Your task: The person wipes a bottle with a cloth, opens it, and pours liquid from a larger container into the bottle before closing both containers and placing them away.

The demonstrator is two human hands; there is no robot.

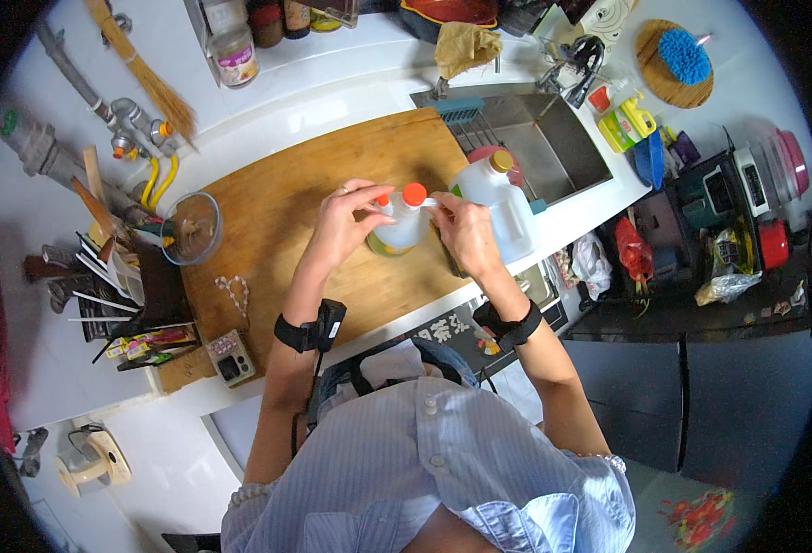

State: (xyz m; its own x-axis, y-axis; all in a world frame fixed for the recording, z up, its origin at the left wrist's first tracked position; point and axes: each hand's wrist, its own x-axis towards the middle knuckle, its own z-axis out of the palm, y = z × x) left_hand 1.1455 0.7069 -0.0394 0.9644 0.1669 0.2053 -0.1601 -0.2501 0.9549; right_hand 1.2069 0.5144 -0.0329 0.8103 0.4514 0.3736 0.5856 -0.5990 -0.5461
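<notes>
A translucent plastic bottle (400, 231) with a wide red cap (415, 194) stands on the wooden cutting board (295, 186). On its left side is a narrow spout with a small red cap (383, 200). The thumb and forefinger of my left hand (342, 225) close around this small cap. My right hand (466, 231) pinches a white handle-like piece (430, 202) at the bottle's right side; the fingers partly hide it. Just right of that hand is a large translucent jug (509, 221) with a gold cap (501, 162).
A glass bowl (191, 228) sits on the board's left, near a beaded string (233, 294) and a small device (230, 359). A black utensil holder (164, 287) stands at left. Behind the jug is a steel sink (558, 148). A yellow detergent bottle (625, 126) stands right of it.
</notes>
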